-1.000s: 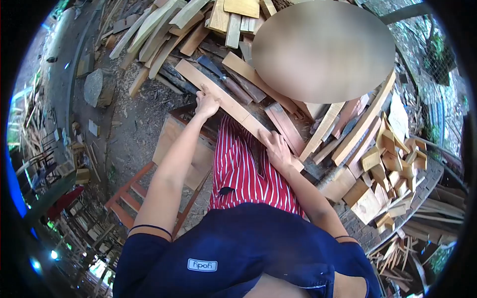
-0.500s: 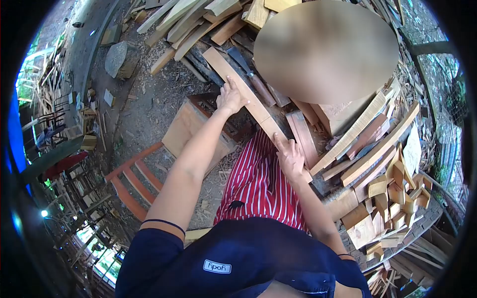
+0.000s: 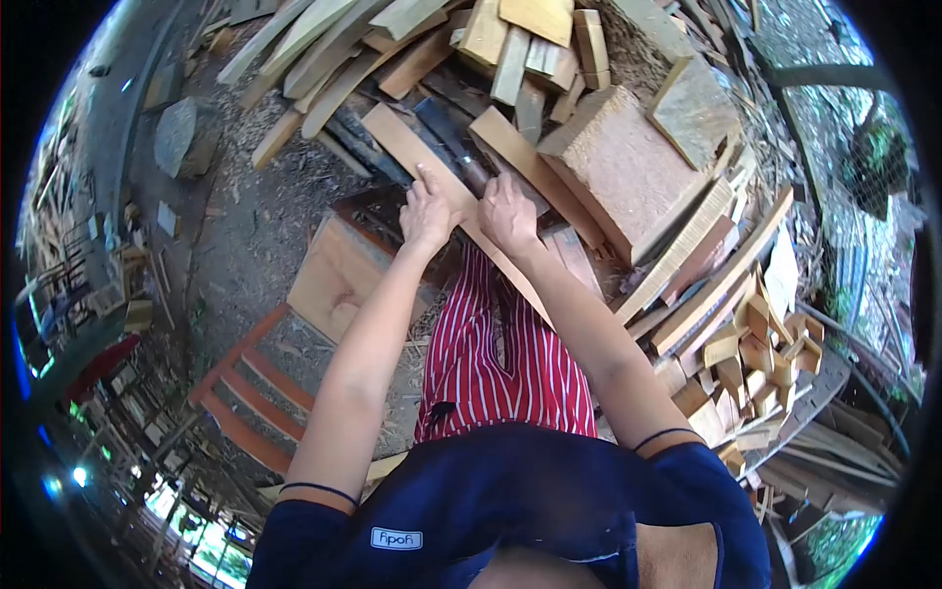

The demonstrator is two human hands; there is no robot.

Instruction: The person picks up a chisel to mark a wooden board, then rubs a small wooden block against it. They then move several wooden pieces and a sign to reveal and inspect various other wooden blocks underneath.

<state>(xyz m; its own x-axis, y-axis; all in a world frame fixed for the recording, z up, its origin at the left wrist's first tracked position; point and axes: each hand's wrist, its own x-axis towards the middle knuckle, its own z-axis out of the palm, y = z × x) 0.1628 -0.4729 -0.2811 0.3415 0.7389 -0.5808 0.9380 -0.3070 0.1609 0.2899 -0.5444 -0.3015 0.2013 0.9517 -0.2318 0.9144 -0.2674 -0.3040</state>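
A long flat wooden strip (image 3: 397,140) lies slantwise in front of me, its near end above my striped trousers. My left hand (image 3: 429,213) holds the strip around its middle, thumb and fingers closed on it. Just to the right, my right hand (image 3: 507,212) is closed around the handle end of a chisel (image 3: 474,174). The chisel lies alongside the strip, its wide dark blade pointing away from me. My right forearm crosses over the near part of the strip.
A large wood block (image 3: 638,162) stands at the right, with a curved piece (image 3: 540,177) before it. Boards and offcuts (image 3: 765,344) are heaped farther right, more planks (image 3: 334,59) at the back. A wooden chair (image 3: 339,280) stands at the left on the shaving-strewn ground.
My right hand has left the near end of the strip and moved forward to the chisel handle. My left hand stays on the strip. The view has shifted slightly right.
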